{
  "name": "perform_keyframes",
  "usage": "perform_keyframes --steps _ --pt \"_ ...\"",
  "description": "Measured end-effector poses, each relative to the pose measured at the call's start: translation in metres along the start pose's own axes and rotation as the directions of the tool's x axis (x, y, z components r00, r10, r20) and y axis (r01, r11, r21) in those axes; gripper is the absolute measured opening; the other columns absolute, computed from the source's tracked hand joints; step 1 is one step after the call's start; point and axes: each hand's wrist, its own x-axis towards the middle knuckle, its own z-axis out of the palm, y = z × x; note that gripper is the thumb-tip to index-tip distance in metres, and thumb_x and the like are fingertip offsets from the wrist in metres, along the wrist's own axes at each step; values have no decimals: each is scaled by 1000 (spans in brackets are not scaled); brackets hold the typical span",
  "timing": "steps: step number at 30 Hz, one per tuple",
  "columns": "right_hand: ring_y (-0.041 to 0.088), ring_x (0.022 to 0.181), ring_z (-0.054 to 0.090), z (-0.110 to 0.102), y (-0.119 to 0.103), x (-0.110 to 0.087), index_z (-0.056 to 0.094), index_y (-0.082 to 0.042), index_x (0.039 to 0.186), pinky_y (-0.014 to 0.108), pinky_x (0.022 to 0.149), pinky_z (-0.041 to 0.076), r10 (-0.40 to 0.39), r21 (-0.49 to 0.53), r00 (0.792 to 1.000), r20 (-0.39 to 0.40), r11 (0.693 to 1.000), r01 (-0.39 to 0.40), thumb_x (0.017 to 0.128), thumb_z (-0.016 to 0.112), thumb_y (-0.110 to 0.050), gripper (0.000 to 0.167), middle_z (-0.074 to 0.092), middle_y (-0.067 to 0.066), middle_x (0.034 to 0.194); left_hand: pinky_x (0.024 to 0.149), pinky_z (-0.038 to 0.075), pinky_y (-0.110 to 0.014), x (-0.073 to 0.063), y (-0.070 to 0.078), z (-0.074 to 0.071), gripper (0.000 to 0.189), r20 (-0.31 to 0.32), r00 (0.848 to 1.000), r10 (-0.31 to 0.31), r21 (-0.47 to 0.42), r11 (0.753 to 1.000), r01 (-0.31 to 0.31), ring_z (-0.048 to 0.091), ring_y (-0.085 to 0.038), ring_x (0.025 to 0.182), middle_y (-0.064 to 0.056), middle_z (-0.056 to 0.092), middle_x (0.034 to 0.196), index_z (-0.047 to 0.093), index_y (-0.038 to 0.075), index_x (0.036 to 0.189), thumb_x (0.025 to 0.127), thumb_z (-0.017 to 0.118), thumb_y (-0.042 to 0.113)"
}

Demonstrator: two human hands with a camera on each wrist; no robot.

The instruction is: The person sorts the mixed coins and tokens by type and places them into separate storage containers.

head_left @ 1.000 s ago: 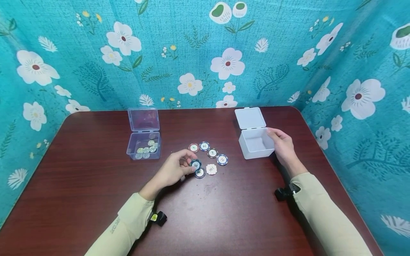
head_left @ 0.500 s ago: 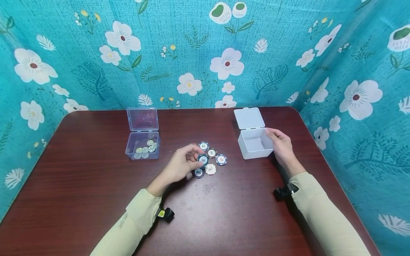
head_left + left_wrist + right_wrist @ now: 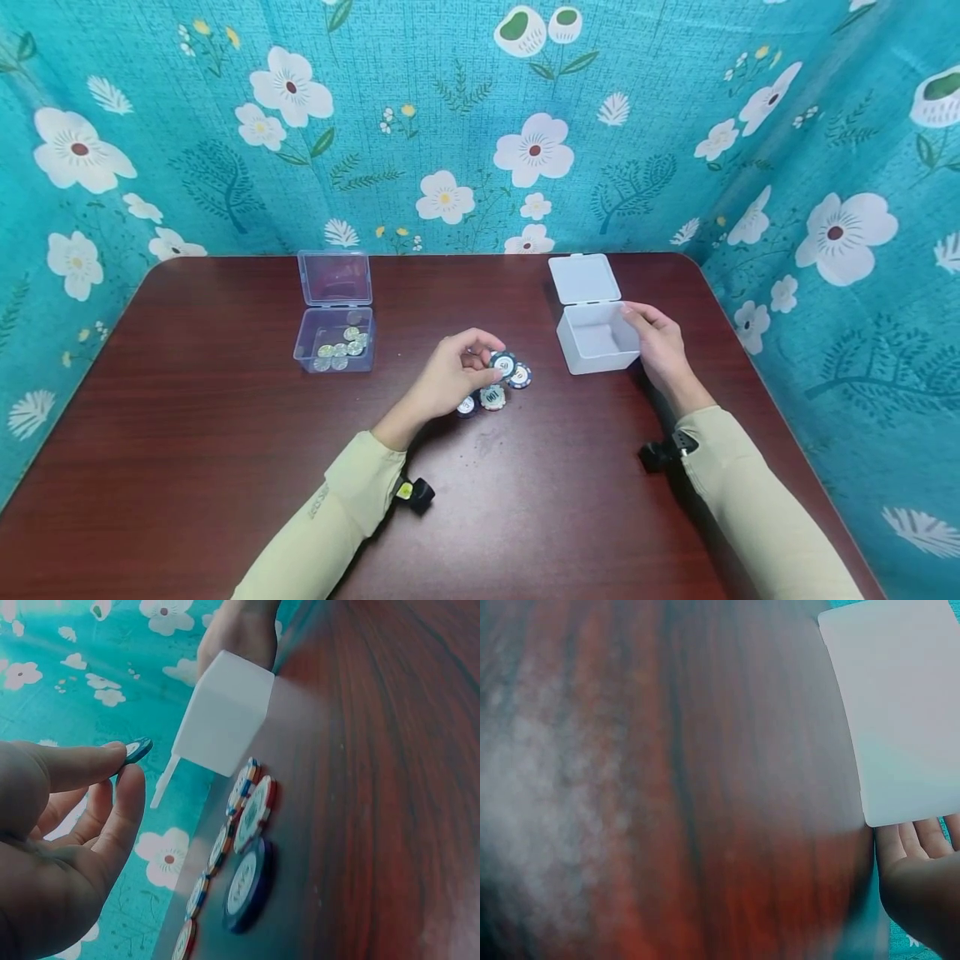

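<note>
Your L hand (image 3: 442, 383) pinches a dark-green round poker chip (image 3: 502, 365) w/ a white centre marked 50, b/w thumb & fingers, raised above the dark red-brown wood-grain desk (image 3: 562, 500). Your R hand (image 3: 662, 342) grips the R wall of a white opaque plastic box (image 3: 607, 363), thumb at the rim; its white lid (image 3: 585, 278) is up & no chip shows inside.

Under & beside your L hand, at least six more round chips lie on the desk, per the L wrist view, incl. a red-edged white chip (image 3: 492, 399) reading 100, a dark-blue chip (image 3: 247, 889) & a blue-and-white chip (image 3: 520, 376).

Off to the L, well apart, a clear plastic box (image 3: 363, 363), its clear lid (image 3: 335, 277) also up, holds scattered gold-silver coins (image 3: 355, 347).

Progress, judging by layout: coins look boxed, so that side seems done. Chips look barely begun: one in hand, the others to go, none boxed AFAICT.
</note>
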Motion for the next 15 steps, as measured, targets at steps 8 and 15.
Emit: perform_keyframes --steps 8,15 --pt "13 102 53 1 1 0 66 1 125 21 84 42 -14 29 1000 -4 999 14 96 71 -25 39 68 -5 105 63 55 -26 8 7 8 30 -18 999 -35 0 999 35 59 -19 68 -10 57 88 69 4 110 83 76 -7" --pt "11 98 54 4 3 0 70 -1 118 20 83 42 -37 23 999 0 999 37 96 71 -23 31 69 -10 99 69 59 -48 15 10 14 28 10 999 -32 -60 998 32 59 -16 67 -10 56 89 66 0 112 86 72 -8"
